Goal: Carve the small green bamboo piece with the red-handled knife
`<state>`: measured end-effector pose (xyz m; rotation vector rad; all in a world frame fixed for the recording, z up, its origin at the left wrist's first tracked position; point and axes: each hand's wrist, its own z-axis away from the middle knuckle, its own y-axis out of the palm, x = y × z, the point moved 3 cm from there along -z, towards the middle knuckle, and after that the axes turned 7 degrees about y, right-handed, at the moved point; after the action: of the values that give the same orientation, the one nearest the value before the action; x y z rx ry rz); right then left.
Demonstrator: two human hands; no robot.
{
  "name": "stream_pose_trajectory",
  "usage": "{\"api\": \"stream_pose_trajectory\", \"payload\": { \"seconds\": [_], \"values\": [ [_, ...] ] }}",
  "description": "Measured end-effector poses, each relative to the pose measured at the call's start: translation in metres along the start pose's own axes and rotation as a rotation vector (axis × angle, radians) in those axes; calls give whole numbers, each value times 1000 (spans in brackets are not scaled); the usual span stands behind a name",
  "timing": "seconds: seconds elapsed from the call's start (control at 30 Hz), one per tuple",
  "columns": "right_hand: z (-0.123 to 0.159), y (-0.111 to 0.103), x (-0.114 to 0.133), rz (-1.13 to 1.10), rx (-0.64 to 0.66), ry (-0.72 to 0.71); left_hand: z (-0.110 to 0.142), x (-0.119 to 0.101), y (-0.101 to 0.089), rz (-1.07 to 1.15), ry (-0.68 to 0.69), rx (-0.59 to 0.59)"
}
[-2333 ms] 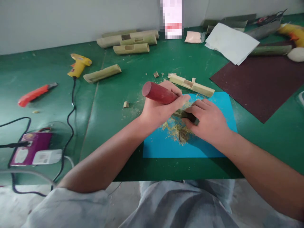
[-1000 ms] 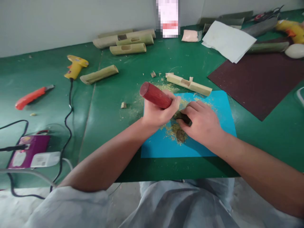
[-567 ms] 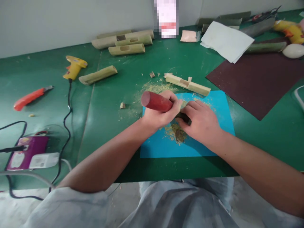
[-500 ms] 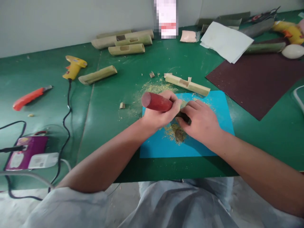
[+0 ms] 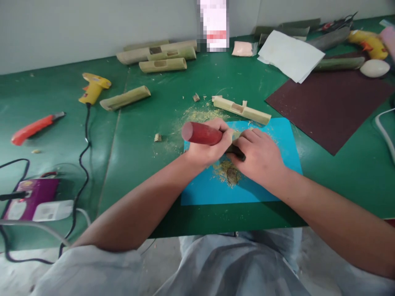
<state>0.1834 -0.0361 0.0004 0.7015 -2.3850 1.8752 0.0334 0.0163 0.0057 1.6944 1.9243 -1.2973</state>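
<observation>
Basically, two hands seen, both closed. One red handle (image 5: 202, 133) is gripped by the fingers of the left hand (image 5: 210, 151); its round butt is pointed up-left, its working end hidden. One dark piece (image 5: 237, 152) is pinched by the fingers of the right hand (image 5: 259, 153); it is held low over one blue sheet (image 5: 197, 193), between the hands, long axis slanted from upper left to lower right, visible end pointed lower right. Whether the sheet is touched by it cannot be told. Shavings (image 5: 219, 169) are scattered on the sheet, one brown lump (image 5: 233, 176) among them.

Just behind the sheet, one slotted tube (image 5: 242, 110) is laid, long axis also slanted down to the right. Four tubes (image 5: 162, 65) are grouped by the wall; one more tube (image 5: 125, 98) is set beside a yellow gun (image 5: 95, 88). Two yellow guns counted, the second gun (image 5: 368, 44) at far right. One red cutter (image 5: 33, 129), one white paper (image 5: 290, 55), one brown sheet (image 5: 333, 109), one pink packet (image 5: 242, 48) also on the green tabletop (image 5: 138, 135).

Writing: the wall panel (image 5: 214, 24) is pixelated; marks on the purple box (image 5: 38, 193) and white adapter (image 5: 54, 210) can't be read.
</observation>
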Motion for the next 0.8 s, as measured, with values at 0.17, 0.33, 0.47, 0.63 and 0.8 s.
{"api": "stream_pose_trajectory", "payload": {
  "seconds": [0.17, 0.33, 0.47, 0.63, 0.8],
  "values": [
    [-3, 0, -2, 2, 31, 24, -4, -7, -1, -65, -56, 45],
    [-2, 1, -1, 10, 34, 30, -2, -15, -3, -101, -52, 82],
    [1, 2, 2, 38, 4, -1, 0, -12, -6, -147, -37, 18],
    [1, 2, 4, 30, -1, -21, 1, -6, -5, -159, -29, 58],
    [0, 2, 3, 19, 11, 1, 2, -1, -4, -117, -21, 52]
  ]
}}
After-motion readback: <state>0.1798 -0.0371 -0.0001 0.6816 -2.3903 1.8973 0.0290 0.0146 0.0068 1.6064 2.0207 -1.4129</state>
